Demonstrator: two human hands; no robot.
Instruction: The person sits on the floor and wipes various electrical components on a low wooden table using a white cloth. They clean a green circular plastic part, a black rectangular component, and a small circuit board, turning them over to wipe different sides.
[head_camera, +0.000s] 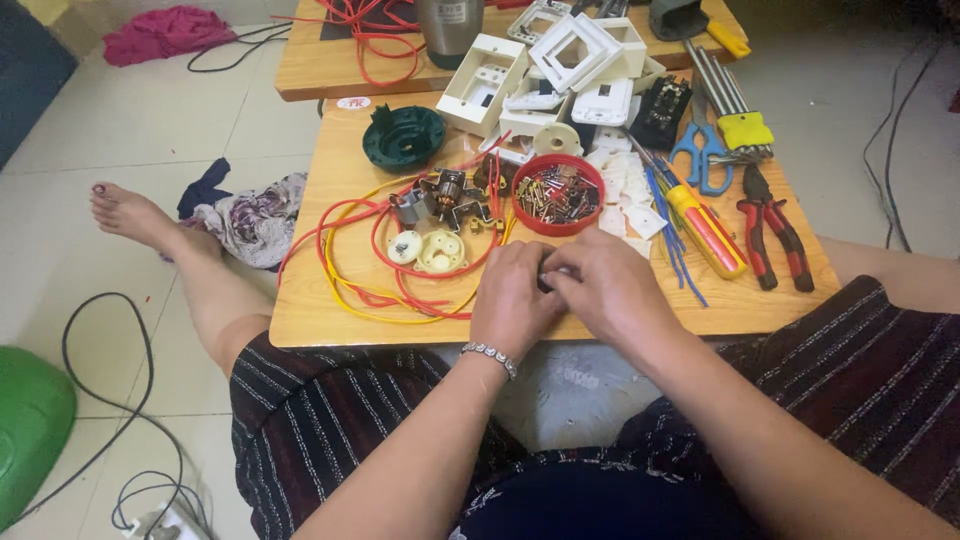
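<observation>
- The left hand (515, 292) and right hand (608, 285) meet at the near edge of the bench (310, 320), fingers pinched together on a small part (549, 277), mostly hidden.
- Just beyond the hands sits a red bowl (558, 194) of small metal pieces.
- Left of the bowl lie red and yellow wires (350, 262).
- Right of the bowl lies a yellow-handled screwdriver (706, 231).

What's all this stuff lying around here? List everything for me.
Table: one, wooden, centre.
Red bowl: one, holding small metal parts.
Wires: several, red and yellow, table left.
Green cap: one, far left.
Motor: one, metal, beside the bowl.
White boxes: several, far edge.
Scissors: one, blue.
Pliers: one, red.
Screwdriver: one, yellow-red.
Left hand, right hand: together on a tiny hidden part.
</observation>
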